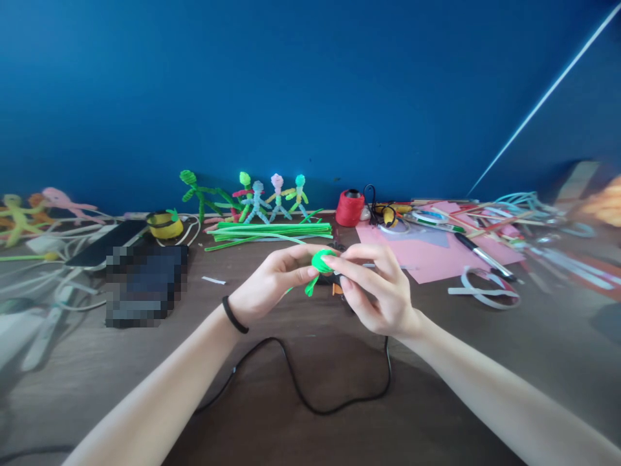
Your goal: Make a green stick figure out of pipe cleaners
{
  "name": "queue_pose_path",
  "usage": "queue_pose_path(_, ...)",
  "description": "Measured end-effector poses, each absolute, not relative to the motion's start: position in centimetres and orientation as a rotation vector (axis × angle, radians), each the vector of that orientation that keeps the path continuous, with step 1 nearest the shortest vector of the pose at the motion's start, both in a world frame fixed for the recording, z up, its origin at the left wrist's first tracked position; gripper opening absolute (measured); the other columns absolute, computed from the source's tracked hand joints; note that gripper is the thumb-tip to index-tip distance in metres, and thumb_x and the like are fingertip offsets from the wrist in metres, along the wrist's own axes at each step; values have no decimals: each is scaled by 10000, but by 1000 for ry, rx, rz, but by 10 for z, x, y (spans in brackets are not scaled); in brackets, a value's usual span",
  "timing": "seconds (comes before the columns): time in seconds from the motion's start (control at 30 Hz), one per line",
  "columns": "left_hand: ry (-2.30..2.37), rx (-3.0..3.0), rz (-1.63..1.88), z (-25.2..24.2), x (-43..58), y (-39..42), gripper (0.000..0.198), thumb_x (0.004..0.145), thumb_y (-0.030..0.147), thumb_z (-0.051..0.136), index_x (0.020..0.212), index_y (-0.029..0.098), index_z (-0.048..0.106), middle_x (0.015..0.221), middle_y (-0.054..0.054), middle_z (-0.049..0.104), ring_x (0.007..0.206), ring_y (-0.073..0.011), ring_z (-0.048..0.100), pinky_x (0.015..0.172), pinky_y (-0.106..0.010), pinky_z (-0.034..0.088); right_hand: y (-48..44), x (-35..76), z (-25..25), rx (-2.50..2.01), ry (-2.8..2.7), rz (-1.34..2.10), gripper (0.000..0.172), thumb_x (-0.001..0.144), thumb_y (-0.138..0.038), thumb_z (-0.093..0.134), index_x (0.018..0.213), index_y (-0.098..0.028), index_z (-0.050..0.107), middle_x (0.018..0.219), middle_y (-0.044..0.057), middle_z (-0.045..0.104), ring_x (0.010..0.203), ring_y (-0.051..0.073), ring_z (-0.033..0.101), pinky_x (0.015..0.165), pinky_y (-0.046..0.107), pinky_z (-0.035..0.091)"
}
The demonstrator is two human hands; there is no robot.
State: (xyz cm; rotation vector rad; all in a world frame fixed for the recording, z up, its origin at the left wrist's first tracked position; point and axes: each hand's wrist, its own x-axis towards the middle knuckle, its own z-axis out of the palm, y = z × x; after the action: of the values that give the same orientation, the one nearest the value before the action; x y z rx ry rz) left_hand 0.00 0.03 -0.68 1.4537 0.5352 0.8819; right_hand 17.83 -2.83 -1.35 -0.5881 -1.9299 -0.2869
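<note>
Between my two hands, above the middle of the table, is a bright green pipe cleaner coil (320, 261), wound into a small rounded ball with short green ends hanging below it. My left hand (272, 281) pinches it from the left between thumb and fingers. From the right, the fingertips of my right hand (376, 285) press on the coil's face and edge. A dark object with an orange part (336, 290) sits behind my hands, mostly hidden. Beyond them lies a bundle of green pipe cleaners (272, 231).
Pipe cleaner figures (257, 197) lean along the blue wall. A red spool (349, 208) and pink paper (412, 259) with a marker (485, 255) are at right. A yellow tape roll (165, 225) and a phone (109, 243) lie left. A black cable (310, 406) crosses in front.
</note>
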Motion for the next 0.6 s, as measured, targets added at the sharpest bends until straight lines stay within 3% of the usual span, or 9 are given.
queue_pose_path(0.6, 543, 1451, 903, -4, 2, -2, 264, 719, 209, 585, 981, 190, 610, 1014, -61, 601, 893, -179, 525, 665, -251, 406, -30, 178, -12, -587, -1920, -275, 319, 748, -89, 450, 1022, -225, 538, 888, 52, 516, 765, 150, 540, 654, 317, 480)
